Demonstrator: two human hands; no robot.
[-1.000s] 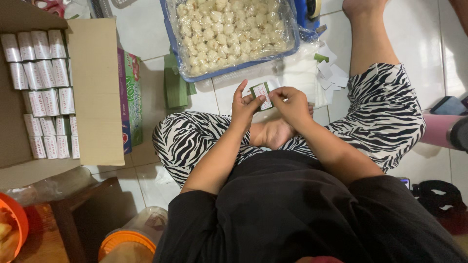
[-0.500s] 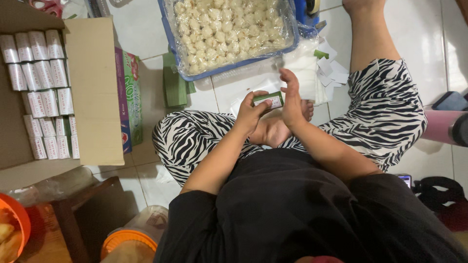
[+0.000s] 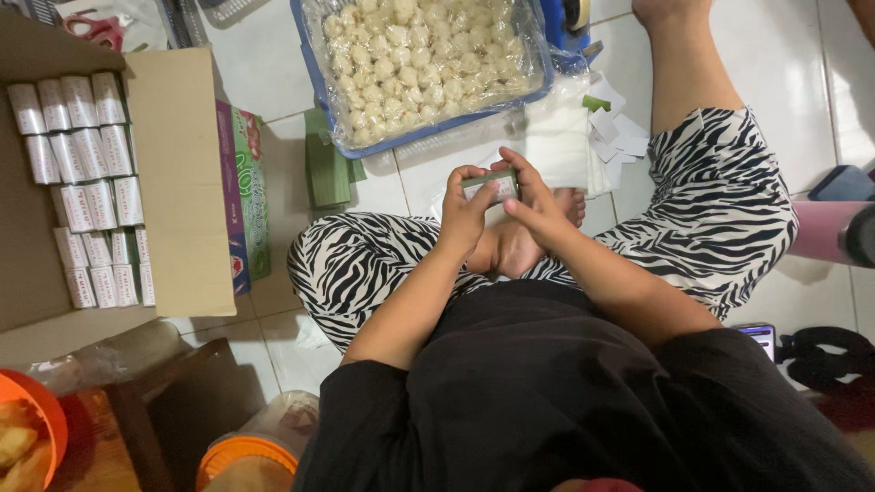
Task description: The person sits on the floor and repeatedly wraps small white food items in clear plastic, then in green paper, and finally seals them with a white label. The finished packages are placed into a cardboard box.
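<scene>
I sit cross-legged on a white tiled floor in zebra-striped trousers. Both hands hold a small green and white packet point(image 3: 490, 186) over my lap. My left hand point(image 3: 465, 214) grips its left end. My right hand point(image 3: 533, 200) wraps its right side, fingers curled over the top. Just beyond my hands lies a stack of white paper sheets point(image 3: 556, 146). Behind that stands a blue tray point(image 3: 540, 80) lined with clear plastic and filled with several small pale round pieces point(image 3: 424, 55).
An open cardboard box point(image 3: 178, 182) at left holds rows of white wrapped packets point(image 3: 87, 182). A green carton point(image 3: 244, 191) leans on it, green folded sheets point(image 3: 326, 169) beside. Orange-lidded containers point(image 3: 246, 451) sit near left. A pink bottle point(image 3: 834, 232) and phone point(image 3: 756, 337) lie right.
Both hands have kept hold of the small packet and turned it. My right hand, which was raised edge-on half a second ago, now lies curled over the packet's right side.
</scene>
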